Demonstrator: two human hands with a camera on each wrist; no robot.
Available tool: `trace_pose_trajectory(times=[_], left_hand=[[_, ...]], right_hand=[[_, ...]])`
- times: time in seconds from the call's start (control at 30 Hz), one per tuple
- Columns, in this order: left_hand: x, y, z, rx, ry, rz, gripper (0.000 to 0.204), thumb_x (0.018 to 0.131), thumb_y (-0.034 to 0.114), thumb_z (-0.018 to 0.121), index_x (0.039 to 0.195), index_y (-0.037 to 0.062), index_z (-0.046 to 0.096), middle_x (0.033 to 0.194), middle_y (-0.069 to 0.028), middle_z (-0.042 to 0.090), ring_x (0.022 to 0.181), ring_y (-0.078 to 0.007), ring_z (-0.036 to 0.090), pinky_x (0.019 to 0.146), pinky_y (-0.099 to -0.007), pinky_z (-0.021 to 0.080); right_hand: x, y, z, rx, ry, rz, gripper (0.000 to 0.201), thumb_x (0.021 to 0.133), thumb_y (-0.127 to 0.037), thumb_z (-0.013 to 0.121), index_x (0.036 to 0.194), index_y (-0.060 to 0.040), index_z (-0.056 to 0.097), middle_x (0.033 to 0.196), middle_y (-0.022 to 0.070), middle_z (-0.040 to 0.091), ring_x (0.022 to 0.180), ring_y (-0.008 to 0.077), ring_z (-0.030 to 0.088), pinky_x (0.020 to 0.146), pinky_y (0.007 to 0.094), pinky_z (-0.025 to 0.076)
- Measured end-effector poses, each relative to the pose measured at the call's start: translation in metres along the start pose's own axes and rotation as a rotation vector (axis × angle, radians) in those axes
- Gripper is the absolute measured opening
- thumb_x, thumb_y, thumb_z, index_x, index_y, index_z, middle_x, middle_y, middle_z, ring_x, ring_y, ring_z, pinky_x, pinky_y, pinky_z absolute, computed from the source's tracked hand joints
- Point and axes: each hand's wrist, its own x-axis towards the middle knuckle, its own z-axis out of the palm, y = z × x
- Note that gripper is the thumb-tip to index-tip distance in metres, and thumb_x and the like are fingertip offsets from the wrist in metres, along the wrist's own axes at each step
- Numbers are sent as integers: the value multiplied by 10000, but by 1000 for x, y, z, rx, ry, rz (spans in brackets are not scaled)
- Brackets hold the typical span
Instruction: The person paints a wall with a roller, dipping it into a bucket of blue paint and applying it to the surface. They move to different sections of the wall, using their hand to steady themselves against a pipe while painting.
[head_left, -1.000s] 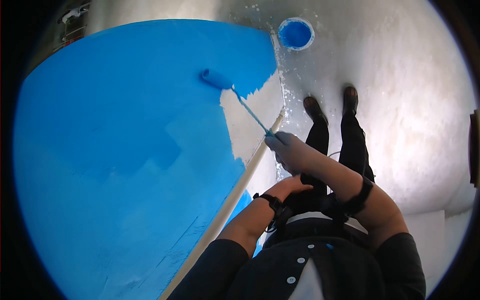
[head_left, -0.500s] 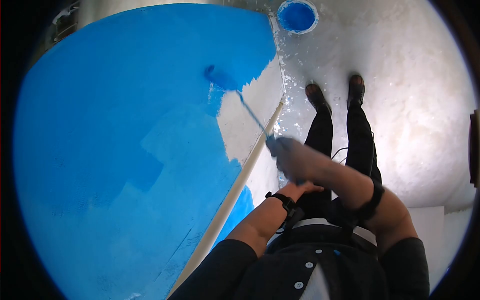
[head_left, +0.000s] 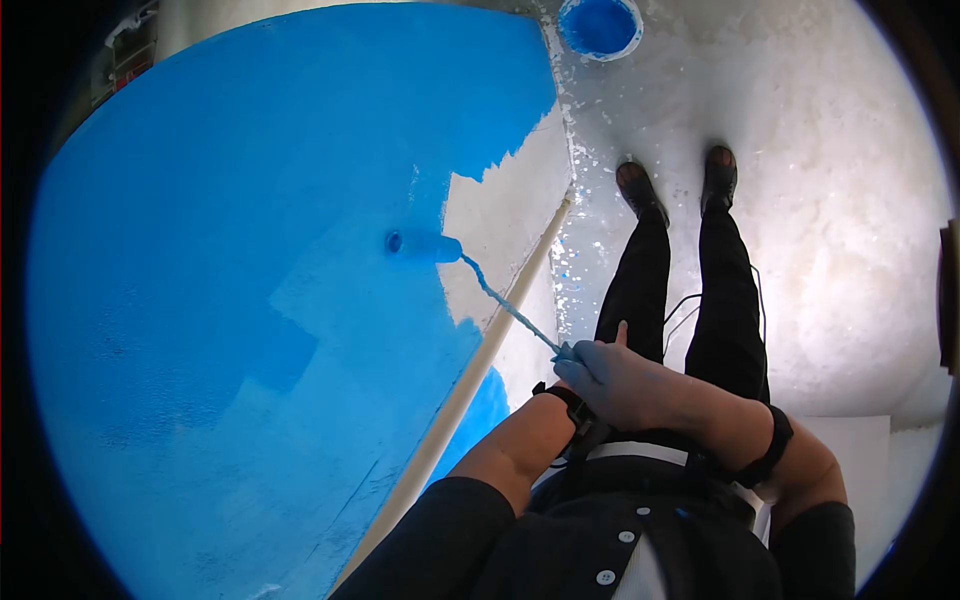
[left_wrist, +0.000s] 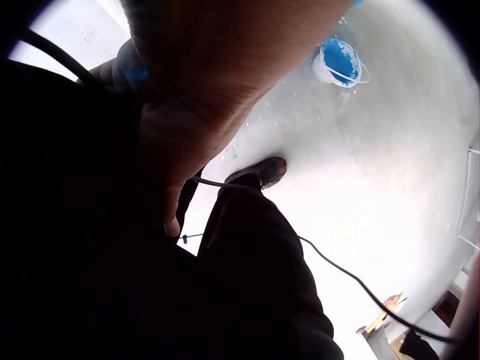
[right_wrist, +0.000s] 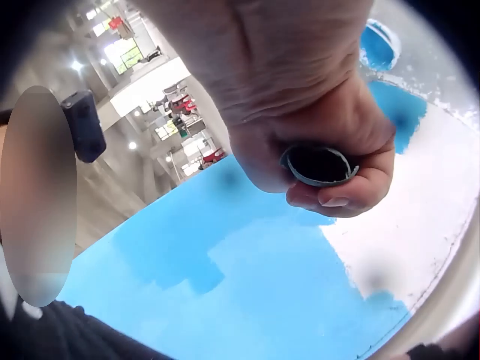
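My right hand (head_left: pixel 620 385) grips the handle of a paint roller. Its blue-coated roller cover (head_left: pixel 425 246) lies against the blue painted surface (head_left: pixel 200 250), beside an unpainted white patch (head_left: pixel 500 215). Paint also coats the thin bent rod. In the right wrist view, curled fingers wrap the handle (right_wrist: pixel 321 180), whose round hollow end faces the camera. My left hand (left_wrist: pixel 184 131) rests low against the dark trousers, largely hidden behind the right hand in the head view; one straight digit shows there.
A white bucket (head_left: pixel 637 42) of blue paint stands on the speckled grey floor (head_left: pixel 830 250). Along the painted surface's near side runs a long beige strip (head_left: pixel 450 420), with more blue and white beyond. A black cable (left_wrist: pixel 341 270) hangs by the legs.
The roller has come down the painted surface toward me, and blue now covers a little more of the white edge. My right hand has drawn back over the left hand.
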Motion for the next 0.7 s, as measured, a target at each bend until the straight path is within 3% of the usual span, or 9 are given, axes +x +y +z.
trace_pose_trajectory(times=[0.1,0.2,0.23,0.33,0.4,0.53,0.6,0.63,0.7], left_hand=[[-13,22,-23,-8,-59,-97,848,687,551,638,1355,164,288,1429,-102,220,1302,-289,226,1080,-389,148],[-37,61,-75,-1,-199,-349,865,656,600,642,1353,220,299,1422,-73,242,1286,-300,276,980,-539,294],[-34,57,-71,3,-194,-314,864,658,600,641,1354,221,295,1411,-75,261,1277,-304,294,981,-534,295],[-37,56,-71,5,-189,-271,868,661,602,639,1356,222,287,1393,-82,289,1266,-308,312,982,-527,299],[-41,61,-76,-2,-187,-260,875,661,606,636,1360,222,278,1379,-90,309,1265,-309,314,981,-524,301],[-44,68,-83,-9,-189,-254,886,660,612,633,1366,222,265,1357,-102,338,1263,-310,317,979,-518,306],[-37,72,-84,-55,-273,-486,935,644,582,668,1378,209,224,1360,-107,335,1267,-283,318,991,-488,305],[-25,56,-61,-52,-272,-489,935,644,582,668,1378,209,224,1360,-107,335,1267,-283,318,991,-488,305],[1,9,2,35,55,-96,920,649,573,668,1372,203,237,1338,-98,355,1245,-279,353,991,-462,312]], right_hand=[[19,20,-20,-172,114,-168,384,778,-148,568,1076,61,449,873,201,522,837,340,559,714,390,466],[34,-7,-85,492,-71,464,373,786,-136,557,1086,52,441,886,215,518,814,339,562,708,369,472],[36,1,-75,497,-73,457,373,786,-136,557,1086,52,441,886,215,518,814,339,562,708,369,472],[21,23,-27,-60,39,-114,307,817,-128,509,1055,55,445,862,205,530,776,338,570,694,371,474],[8,-2,-26,315,-17,273,330,802,-121,517,1061,66,435,867,204,524,774,342,566,681,385,473],[47,37,-43,127,176,-34,282,893,-221,437,959,50,477,761,208,539,748,282,594,634,360,490],[38,-9,-90,418,17,468,225,880,-187,455,925,33,473,731,209,526,683,279,593,556,324,494],[49,10,-71,292,55,310,228,871,-185,468,930,35,470,753,217,523,698,298,589,569,333,497],[44,30,-38,216,74,132,218,864,-161,469,939,44,468,791,220,521,763,326,578,637,372,493]])
